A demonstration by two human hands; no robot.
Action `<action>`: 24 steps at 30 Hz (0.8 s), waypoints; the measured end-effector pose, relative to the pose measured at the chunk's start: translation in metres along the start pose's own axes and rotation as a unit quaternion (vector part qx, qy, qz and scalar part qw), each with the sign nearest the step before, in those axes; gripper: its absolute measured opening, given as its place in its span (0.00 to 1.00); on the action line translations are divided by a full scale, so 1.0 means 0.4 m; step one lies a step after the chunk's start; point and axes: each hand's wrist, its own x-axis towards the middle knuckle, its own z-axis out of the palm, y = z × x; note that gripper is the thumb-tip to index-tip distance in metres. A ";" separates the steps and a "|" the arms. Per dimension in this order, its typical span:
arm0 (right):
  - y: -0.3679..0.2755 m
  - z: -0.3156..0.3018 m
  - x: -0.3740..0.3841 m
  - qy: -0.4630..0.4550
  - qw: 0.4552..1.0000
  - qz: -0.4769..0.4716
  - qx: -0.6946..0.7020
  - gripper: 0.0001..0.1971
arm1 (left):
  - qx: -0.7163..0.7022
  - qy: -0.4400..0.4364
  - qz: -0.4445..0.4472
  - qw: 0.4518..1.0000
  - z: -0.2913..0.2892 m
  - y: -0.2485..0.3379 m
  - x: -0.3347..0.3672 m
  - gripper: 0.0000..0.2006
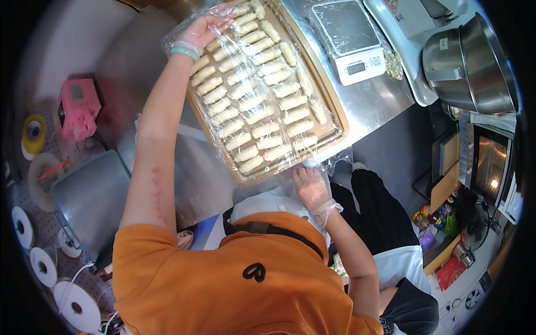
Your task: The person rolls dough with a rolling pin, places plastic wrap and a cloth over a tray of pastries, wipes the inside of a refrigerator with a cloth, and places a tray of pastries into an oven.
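Observation:
A tan baking tray point(341, 118) carries several rows of pale dough rolls point(252, 102), with clear plastic wrap point(237, 67) spread over them. My left hand point(202, 33), in a clear glove with a pale green bangle at the wrist, is at the tray's far left corner; its fingers are closed on the wrap. At the near edge, close to my waist, my right hand point(311, 187) is also gloved. Its fingers curl closed at the wrap's near edge, and what lies inside them is partly hidden. Loose film hangs beside it, off the near right corner.
The tray rests on a steel table point(371, 109). A white kitchen scale point(352, 47) and steel bowls point(469, 67) stand to the right. A pink device point(80, 109) and ribbon spools point(43, 266) are on the left. Another person's dark trousers point(382, 215) show at my right.

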 end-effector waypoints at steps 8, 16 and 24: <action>0.070 -0.146 0.004 0.168 0.966 0.120 0.158 0.04 | 0.161 -0.014 0.027 0.986 -0.081 0.043 0.005 0.17; 0.218 -0.114 0.069 0.211 0.814 0.471 0.268 0.24 | 0.481 0.113 -0.049 0.868 -0.113 0.173 -0.054 0.35; 0.247 -0.107 0.063 0.155 0.657 0.490 0.552 0.20 | 0.587 0.287 0.252 0.713 -0.109 0.165 -0.026 0.26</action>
